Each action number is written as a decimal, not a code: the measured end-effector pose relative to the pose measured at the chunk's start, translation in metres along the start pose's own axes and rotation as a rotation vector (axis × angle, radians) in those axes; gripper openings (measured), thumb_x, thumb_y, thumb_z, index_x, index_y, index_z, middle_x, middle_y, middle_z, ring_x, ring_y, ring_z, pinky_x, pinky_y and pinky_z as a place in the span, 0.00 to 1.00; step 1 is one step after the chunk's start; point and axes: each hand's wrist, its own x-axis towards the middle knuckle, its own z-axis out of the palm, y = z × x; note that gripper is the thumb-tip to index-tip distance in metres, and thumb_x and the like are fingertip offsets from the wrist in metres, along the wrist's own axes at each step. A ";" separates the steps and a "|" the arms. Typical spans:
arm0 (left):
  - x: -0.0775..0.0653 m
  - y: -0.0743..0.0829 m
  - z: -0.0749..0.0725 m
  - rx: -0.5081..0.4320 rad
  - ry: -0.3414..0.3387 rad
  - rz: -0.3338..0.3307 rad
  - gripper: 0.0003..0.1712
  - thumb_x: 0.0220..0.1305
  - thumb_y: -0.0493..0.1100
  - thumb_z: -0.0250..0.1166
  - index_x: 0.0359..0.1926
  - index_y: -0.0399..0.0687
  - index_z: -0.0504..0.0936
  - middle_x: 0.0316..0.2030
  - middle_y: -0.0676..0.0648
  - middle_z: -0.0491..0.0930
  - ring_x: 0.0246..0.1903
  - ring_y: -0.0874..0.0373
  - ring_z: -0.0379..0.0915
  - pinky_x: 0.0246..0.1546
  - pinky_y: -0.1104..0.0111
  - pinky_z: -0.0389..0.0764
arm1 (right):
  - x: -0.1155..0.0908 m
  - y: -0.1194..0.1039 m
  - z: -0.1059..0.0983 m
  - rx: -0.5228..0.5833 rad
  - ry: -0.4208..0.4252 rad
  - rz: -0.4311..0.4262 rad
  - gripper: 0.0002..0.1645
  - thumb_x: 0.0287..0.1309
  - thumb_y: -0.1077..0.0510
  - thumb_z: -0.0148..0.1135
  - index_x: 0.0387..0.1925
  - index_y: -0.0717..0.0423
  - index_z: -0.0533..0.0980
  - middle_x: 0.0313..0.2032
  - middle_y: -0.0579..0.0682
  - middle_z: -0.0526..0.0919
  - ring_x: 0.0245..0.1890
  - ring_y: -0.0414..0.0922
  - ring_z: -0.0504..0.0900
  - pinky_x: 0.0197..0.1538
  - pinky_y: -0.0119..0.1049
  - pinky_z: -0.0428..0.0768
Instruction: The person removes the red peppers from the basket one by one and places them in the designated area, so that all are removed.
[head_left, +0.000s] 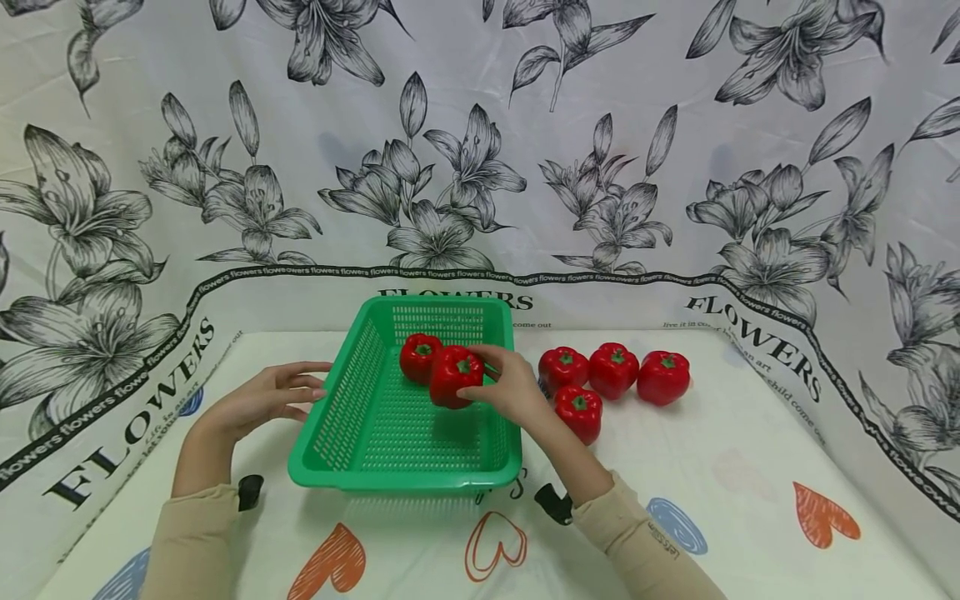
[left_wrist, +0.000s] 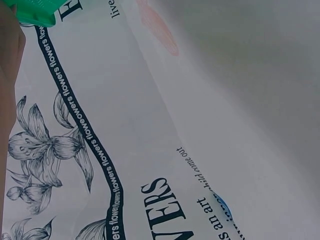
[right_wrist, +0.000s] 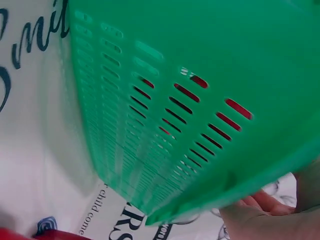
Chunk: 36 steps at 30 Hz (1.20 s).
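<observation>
A green plastic basket point(head_left: 405, 481) with slotted walls stands on the table, its side filling much of the right wrist view. Inside it, toward the back, is one red bell pepper point(head_left: 420, 358). My right hand point(head_left: 512, 385) reaches over the right rim and pinches another red bell pepper point(head_left: 455, 379) by its sides, green stem facing up and forward. Red shows through the slots of the basket wall point(right_wrist: 150, 115) in the right wrist view. At the left rim is my left hand point(head_left: 262, 400), fingers loosely extended; whether the fingertips touch the rim I cannot tell.
Right of the basket, several more red bell peppers point(head_left: 613, 371) sit close together near my right forearm. The white tablecloth point(head_left: 750, 467) has printed hearts and lettering. A flower-printed curtain point(head_left: 480, 167) rises behind and at the sides.
</observation>
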 end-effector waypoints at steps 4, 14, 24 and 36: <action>0.000 -0.001 0.000 -0.004 -0.004 0.001 0.38 0.68 0.43 0.61 0.73 0.38 0.56 0.51 0.50 0.78 0.46 0.64 0.80 0.43 0.60 0.85 | -0.009 -0.003 -0.008 -0.003 0.010 0.007 0.38 0.52 0.61 0.73 0.66 0.55 0.70 0.65 0.56 0.74 0.65 0.56 0.74 0.59 0.47 0.78; 0.001 -0.002 -0.001 -0.007 -0.019 0.023 0.37 0.69 0.41 0.60 0.73 0.38 0.56 0.49 0.52 0.79 0.46 0.63 0.81 0.44 0.60 0.85 | -0.026 -0.002 -0.034 0.033 0.046 0.013 0.39 0.52 0.61 0.72 0.66 0.51 0.69 0.67 0.55 0.71 0.68 0.56 0.70 0.60 0.49 0.77; 0.000 0.000 0.000 -0.002 -0.007 0.005 0.37 0.69 0.42 0.61 0.73 0.38 0.56 0.48 0.51 0.79 0.45 0.63 0.80 0.43 0.60 0.84 | -0.042 0.004 -0.066 0.005 0.100 0.093 0.40 0.53 0.55 0.73 0.68 0.44 0.68 0.66 0.52 0.73 0.66 0.55 0.73 0.60 0.48 0.77; -0.001 0.001 0.000 0.012 -0.016 0.008 0.38 0.69 0.42 0.60 0.73 0.37 0.55 0.50 0.52 0.78 0.45 0.64 0.80 0.43 0.61 0.84 | -0.063 0.003 -0.103 -0.030 0.179 0.154 0.45 0.53 0.53 0.73 0.71 0.43 0.64 0.70 0.52 0.68 0.70 0.54 0.67 0.62 0.46 0.75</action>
